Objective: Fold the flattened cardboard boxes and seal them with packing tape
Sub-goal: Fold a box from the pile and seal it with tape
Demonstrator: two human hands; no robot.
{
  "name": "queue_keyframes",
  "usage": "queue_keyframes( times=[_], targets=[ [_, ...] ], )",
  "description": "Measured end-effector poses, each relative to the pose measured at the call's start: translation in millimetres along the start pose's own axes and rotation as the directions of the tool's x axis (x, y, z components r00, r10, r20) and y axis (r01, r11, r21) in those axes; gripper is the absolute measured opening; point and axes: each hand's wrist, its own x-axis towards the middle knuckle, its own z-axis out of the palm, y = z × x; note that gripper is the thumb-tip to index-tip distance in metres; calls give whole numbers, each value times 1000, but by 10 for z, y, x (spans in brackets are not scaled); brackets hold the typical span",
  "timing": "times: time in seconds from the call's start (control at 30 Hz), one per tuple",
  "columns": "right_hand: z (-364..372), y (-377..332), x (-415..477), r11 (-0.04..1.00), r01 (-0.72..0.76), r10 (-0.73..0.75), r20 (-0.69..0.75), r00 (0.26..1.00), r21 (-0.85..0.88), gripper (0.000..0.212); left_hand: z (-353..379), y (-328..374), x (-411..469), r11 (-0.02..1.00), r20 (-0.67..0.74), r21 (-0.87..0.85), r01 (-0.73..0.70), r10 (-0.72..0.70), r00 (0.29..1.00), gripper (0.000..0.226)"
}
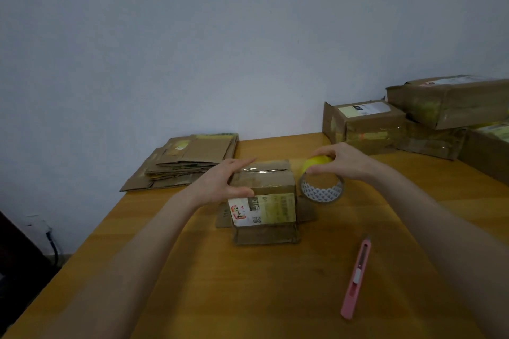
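Head view — pink cutter (356,276) near box (264,192)

Dim, soft, slightly blurred, with wide-angle edge distortion.

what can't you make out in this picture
Head view only:
Label on the box: print too small and blurred to read.
Box's left side: covered by the left hand.
Top of the tape roll: hidden under the right hand.
Pink knife: tip too blurred to tell if the blade is out.
Sealed boxes at far right: cut off by the frame edge.
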Motion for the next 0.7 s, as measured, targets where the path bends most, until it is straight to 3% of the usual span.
queue_keyframes(
  times=[0.07, 0.13, 0.23, 0.33, 0.4, 0.47, 0.5, 0.53, 0.6, 0.63, 0.7],
  targets=[
    [53, 24, 20, 1000, -2, 2, -11, 1000, -28, 53, 36, 29, -54, 975, -20, 221, -30, 36, 999, 82],
    [91, 8, 32, 1000, 1, -1, -3, 1000, -27, 53, 114, 57, -123, 971, -60, 238, 25, -11, 998, 84],
    [138, -13, 40, 1000, -7, 6, 28, 1000, 10, 55, 297, 131, -215, 958, -106, -223, 183, -210, 972, 66],
    [179, 12, 14, 996, -50, 48, 31, 998, 72, 55, 414, 158, -220, 759, -101, -596, 262, -394, 913, 64],
    [205, 19, -14, 993, -63, 62, 20, 998, 101, 55, 425, 160, -190, 676, -101, -682, 280, -466, 879, 67],
    [232, 5, -40, 988, -67, 68, 0, 998, 140, 56, 418, 102, -153, 622, -48, -704, 342, -523, 851, 93],
    [252, -12, -51, 985, -70, 71, -3, 997, 156, 56, 405, 40, -115, 658, -49, -665, 355, -512, 858, 103],
    [278, -29, -61, 984, -67, 68, 2, 998, 166, 56, 355, 54, -96, 730, -80, -580, 361, -492, 867, 95],
    [357, -55, -58, 983, -44, 43, 12, 999, 180, 55, 275, 98, -62, 914, -218, -199, 354, -393, 893, 58],
    [391, -69, -52, 982, -35, 35, 7, 999, 185, 54, 258, 123, -31, 946, -264, 50, 320, -296, 918, 54],
    [427, -89, -43, 984, -27, 28, -4, 1000, 176, 53, 246, 320, -47, 904, -178, 346, 251, -199, 964, 69]
  ],
)
